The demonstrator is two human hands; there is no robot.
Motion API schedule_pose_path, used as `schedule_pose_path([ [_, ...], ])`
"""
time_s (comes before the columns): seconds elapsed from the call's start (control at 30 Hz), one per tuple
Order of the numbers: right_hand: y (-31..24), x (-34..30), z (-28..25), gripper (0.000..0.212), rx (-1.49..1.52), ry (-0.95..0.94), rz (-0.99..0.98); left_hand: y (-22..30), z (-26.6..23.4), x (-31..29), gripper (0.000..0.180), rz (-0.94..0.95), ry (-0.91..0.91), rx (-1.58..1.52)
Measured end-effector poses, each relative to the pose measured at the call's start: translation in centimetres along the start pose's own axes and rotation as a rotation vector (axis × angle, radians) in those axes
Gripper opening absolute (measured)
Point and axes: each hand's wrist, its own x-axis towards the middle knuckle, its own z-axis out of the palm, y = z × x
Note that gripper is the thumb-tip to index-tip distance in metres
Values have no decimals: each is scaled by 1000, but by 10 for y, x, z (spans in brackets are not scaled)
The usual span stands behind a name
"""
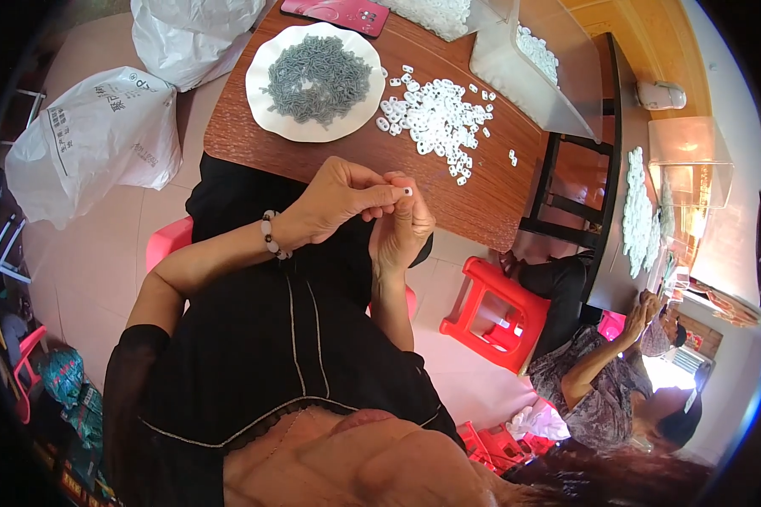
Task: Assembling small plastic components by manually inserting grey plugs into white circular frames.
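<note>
My left hand (338, 201), with a beaded bracelet at the wrist, and my right hand (403, 230) meet above my lap by the near table edge. Their fingertips are closed together around a small white plastic piece (408, 192), with a dark spot showing on it. Most of that piece is hidden by the fingers. Beyond my hands lies a loose pile of white two-holed plastic pieces (438, 117) on the brown wooden table (482, 190). Left of the pile stands a white scalloped plate (266, 52), heaped with small grey pins (317, 84).
Clear plastic bins (516, 72) with white pieces stand at the table's far right. A pink phone-like rectangle (338, 13) lies behind the plate. White sacks (101, 139) sit on the floor at left. Right of me are a red stool (503, 317) and a seated person (596, 380) at a dark table.
</note>
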Motion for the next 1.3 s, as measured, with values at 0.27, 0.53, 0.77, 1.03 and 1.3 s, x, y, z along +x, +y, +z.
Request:
schedule_pose_path([
  [0.27, -9, 7, 0, 48, 187, -27, 122, 2, 2, 6, 20, 11, 17, 42],
  [0.53, -7, 13, -1, 58, 184, -68, 193, -2, -6, 9, 20, 49, -6, 30],
  [0.77, -8, 15, -2, 57, 131, -59, 190, -7, -9, 13, 19, 61, -8, 36],
  [1.03, -16, 16, -3, 50, 6, -65, 178, -11, -11, 17, 18, 64, -9, 38],
  [1.3, -18, 28, -9, 29, -295, -27, 99, -8, -12, 18, 19, 65, 17, 45],
])
